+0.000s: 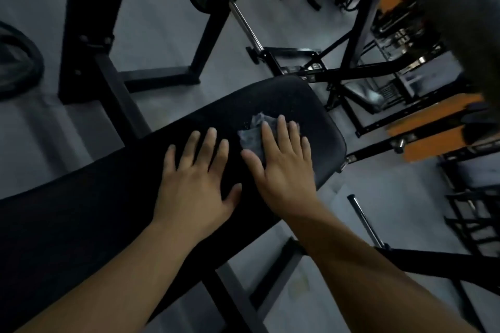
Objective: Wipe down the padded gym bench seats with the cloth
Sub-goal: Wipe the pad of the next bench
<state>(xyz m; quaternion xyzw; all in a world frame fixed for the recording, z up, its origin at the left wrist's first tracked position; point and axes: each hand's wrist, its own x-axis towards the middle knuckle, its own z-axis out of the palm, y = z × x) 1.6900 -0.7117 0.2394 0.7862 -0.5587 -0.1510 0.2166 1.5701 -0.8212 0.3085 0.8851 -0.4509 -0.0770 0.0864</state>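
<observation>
1. Crumpled on black padded bench seat (284, 100) near its rounded end: grey cloth (252, 134).
2. Flat upon cloth, fingers straight: right hand (284, 167).
3. Spread flat on seat just beside, holding nothing: left hand (197, 181).

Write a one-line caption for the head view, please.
On the black bench pad, the right hand presses a grey cloth; the left hand rests flat beside it.

both bare forearms reach out over the long black padded gym bench (284, 100). the left hand (197, 181) lies palm-down on the bench's middle, fingers straight and spread. the right hand (284, 170), just beside it and nearer the bench's rounded end, presses flat on a crumpled grey cloth (251, 138), fingers straight.
</observation>
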